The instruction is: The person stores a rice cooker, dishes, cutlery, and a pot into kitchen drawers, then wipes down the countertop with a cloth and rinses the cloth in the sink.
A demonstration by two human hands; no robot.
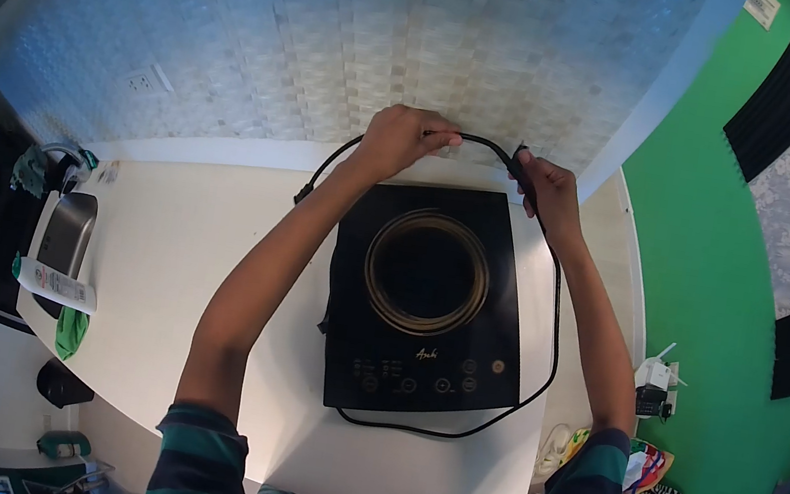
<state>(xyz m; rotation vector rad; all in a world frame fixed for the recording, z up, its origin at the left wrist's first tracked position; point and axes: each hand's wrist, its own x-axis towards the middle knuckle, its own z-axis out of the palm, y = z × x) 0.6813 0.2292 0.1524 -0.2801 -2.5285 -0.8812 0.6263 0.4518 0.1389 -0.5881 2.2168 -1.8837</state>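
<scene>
A black induction cooktop with a round ring mark and touch buttons lies on the white table. Its black cord loops round the front and right side and arches above the back edge. My left hand pinches the cord behind the cooktop, fingers closed. Near the back right corner, my right hand is closed on the cord close to an end piece that looks like the plug.
At the far left are a steel container, a white bottle and a green cloth. A textured wall with an outlet stands behind. White devices are at the right.
</scene>
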